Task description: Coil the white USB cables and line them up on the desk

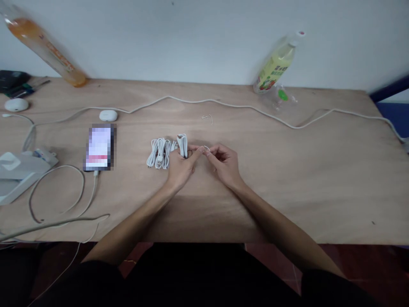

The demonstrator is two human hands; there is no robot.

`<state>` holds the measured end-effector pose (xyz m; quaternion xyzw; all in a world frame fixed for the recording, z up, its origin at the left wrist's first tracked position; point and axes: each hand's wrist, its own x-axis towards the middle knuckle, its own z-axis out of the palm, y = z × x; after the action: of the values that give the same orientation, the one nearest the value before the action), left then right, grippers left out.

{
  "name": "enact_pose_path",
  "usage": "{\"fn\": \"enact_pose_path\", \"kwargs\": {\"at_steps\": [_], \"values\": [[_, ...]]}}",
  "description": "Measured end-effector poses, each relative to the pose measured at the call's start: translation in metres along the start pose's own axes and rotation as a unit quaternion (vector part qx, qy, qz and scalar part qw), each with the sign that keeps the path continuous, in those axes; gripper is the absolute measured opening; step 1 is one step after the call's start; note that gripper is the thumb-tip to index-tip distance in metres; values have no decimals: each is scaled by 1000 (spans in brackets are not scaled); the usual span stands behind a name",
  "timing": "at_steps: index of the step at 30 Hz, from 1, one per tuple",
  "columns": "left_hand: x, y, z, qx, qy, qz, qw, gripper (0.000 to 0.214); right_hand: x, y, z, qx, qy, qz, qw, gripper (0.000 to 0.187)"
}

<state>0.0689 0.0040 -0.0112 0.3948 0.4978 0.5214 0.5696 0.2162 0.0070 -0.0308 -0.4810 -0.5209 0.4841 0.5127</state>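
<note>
My left hand [181, 168] and my right hand [226, 167] meet over the middle of the table, fingers pinched. Between their fingertips is a thin white twist tie [207, 148], bent into a small loop. A bundled white USB cable [182, 145] stands up against the back of my left hand; whether its hidden fingers also grip it I cannot tell. Just left of it several more coiled white cables [160, 152] lie side by side, one with its USB plug showing. Farther back, a few loose twist ties [207, 118] rest on the wood.
A phone [99, 147] with a charging cable lies left, near a white earbud case [108, 115]. One long white cord [191, 101] runs across the back of the table [319, 179]. An orange drink bottle [47, 49] and a yellow-labelled bottle [276, 66] stand by the wall.
</note>
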Motion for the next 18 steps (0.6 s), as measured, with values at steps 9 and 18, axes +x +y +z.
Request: {"fn": "enact_pose_path", "kwargs": {"at_steps": [9, 18], "values": [[0, 6, -2, 88, -11, 77, 993, 36, 2, -1, -3, 14, -12, 27, 999, 55], [0, 5, -1, 72, 21, 67, 995, 29, 3, -1, -4, 21, -11, 40, 999, 54]]}}
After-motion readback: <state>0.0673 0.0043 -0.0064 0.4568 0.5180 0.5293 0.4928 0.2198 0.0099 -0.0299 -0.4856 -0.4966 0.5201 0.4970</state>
